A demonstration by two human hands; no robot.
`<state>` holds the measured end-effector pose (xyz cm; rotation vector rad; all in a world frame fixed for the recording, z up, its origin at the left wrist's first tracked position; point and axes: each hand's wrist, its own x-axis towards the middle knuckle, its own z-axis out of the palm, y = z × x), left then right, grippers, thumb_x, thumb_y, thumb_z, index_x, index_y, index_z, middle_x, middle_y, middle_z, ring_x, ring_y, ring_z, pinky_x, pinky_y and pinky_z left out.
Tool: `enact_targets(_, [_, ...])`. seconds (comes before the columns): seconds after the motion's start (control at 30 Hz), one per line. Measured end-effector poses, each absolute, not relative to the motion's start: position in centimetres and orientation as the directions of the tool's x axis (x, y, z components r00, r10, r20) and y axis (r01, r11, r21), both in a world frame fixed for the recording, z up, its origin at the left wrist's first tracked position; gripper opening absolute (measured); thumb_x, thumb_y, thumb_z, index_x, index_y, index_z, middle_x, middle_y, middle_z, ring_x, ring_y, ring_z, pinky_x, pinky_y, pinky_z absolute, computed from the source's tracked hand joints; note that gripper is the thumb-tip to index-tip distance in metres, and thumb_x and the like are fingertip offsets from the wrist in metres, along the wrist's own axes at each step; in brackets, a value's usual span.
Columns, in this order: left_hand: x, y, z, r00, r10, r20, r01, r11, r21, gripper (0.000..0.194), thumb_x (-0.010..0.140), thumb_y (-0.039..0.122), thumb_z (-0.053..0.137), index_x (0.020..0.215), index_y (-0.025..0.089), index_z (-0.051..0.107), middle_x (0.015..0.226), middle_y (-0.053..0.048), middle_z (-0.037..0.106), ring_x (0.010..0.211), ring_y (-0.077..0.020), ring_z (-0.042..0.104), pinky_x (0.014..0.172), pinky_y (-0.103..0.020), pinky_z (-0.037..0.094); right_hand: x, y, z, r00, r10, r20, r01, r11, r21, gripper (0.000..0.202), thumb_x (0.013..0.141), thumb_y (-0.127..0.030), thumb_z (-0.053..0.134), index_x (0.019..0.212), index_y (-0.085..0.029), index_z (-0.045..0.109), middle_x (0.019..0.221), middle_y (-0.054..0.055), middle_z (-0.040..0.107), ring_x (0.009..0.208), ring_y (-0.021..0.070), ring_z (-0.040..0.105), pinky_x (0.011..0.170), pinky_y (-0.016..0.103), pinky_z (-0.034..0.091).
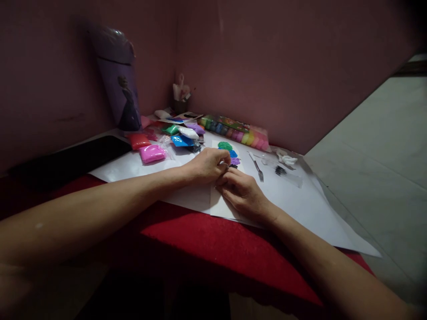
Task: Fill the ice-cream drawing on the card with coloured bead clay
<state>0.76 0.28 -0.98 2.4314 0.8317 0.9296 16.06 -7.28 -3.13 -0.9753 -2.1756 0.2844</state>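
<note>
My left hand (208,165) and my right hand (242,192) meet over a narrow strip of white card (222,206). Both have their fingers drawn together, nearly touching; whatever lies between the fingertips is too small or hidden to make out. Just beyond them, the card carries bumpy patches of what looks like modelling clay: a green patch (225,146), a blue patch partly behind my left hand, a purple patch (235,161) and a bit of black. To the right of the card lies a fork-ended tool (256,168).
Several clay packets lie at the left, including a pink packet (152,154) and a blue packet (182,141). Behind is a long pack of coloured clay (235,131). A black piece (280,170) rests on clear plastic at the right. A purple container (122,89) stands against the wall.
</note>
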Motion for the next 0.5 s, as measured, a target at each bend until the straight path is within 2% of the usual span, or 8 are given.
enact_targets(0.5, [0.7, 0.14, -0.95, 0.594, 0.665, 0.453, 0.389, -0.73, 0.561, 0.015, 0.075, 0.008, 0.055, 0.079, 0.014, 0.068, 0.065, 0.002, 0.061, 0.063, -0.0098, 0.051, 0.059, -0.022, 0.036, 16.16, -7.28, -3.08, -0.45, 0.728, 0.518, 0.568, 0.681, -0.463, 0.013, 0.085, -0.007, 0.057, 0.082, -0.018, 0.06, 0.089, 0.003, 0.058, 0.082, 0.0148, 0.056, 0.072, 0.029, 0.045])
